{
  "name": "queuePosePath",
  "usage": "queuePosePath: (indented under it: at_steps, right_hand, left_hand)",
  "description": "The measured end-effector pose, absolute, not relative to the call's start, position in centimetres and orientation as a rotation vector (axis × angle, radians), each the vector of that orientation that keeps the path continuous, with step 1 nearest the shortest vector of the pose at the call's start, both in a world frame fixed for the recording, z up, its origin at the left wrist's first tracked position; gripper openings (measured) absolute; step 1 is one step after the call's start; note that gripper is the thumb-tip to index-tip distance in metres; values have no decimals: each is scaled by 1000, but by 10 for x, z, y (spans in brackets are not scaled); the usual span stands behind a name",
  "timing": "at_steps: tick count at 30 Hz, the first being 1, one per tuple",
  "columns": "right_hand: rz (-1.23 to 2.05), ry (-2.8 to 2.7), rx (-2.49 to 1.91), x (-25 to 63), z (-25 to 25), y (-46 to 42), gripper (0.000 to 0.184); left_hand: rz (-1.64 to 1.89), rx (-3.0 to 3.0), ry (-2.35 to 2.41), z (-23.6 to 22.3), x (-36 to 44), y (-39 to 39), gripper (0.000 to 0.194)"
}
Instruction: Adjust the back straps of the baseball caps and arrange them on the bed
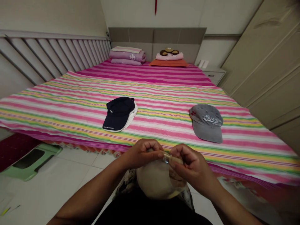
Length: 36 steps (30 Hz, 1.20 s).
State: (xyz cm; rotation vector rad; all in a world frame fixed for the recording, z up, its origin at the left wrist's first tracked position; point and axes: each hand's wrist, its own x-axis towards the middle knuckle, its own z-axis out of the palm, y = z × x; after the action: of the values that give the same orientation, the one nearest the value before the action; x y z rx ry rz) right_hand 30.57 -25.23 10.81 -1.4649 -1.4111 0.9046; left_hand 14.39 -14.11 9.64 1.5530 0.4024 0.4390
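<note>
My left hand (pixel 142 153) and my right hand (pixel 189 165) are closed on a beige cap (pixel 157 181) held in front of my body, fingers pinched at its top edge around what looks like a clear strap. On the striped bed (pixel 164 90) ahead lies a navy cap (pixel 119 113) stacked on a white one, left of centre. A grey cap (pixel 206 122) with white lettering lies to the right. Neither hand touches those caps.
Folded pink blankets (pixel 127 55) and a pillow with a plush toy (pixel 169 56) sit at the headboard. A slatted rail (pixel 53 53) runs along the left wall. A green stool (pixel 30 159) stands on the tiled floor at left. A wardrobe (pixel 269 68) and a nightstand (pixel 213 73) stand at right.
</note>
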Motion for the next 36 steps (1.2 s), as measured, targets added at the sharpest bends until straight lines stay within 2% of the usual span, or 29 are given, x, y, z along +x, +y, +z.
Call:
queuePosePath:
  at_steps: [3,7,18,20,24,29,36]
  right_hand:
    - [560,-1682,-1478,301,108,-254,32]
    - [321,-1842,-1421,299,105,-254,25]
    - [348,-1831,-1490,300,104,-254,17]
    - [372,-1834,-1495,300,105,-254,17]
    - [558,-1780,-1490,303,112,-253,17]
    - [1265,-1255,-1309,313,109,-246,26]
    - [1516,-996,-1132,316,97,-242,25]
  left_hand:
    - [442,1509,380,95,146,-142,26]
    - [436,1523,359,93,145,-142,25]
    - [422,1377,394,86,141,-138,33]
    - [380,1337,407,89,143,-135,29]
    - [146,1378,381,102,146,-129,35]
    - [-47,1442,353,111,151,-127,24]
    - [-99,1303,383,101,154,-130,29]
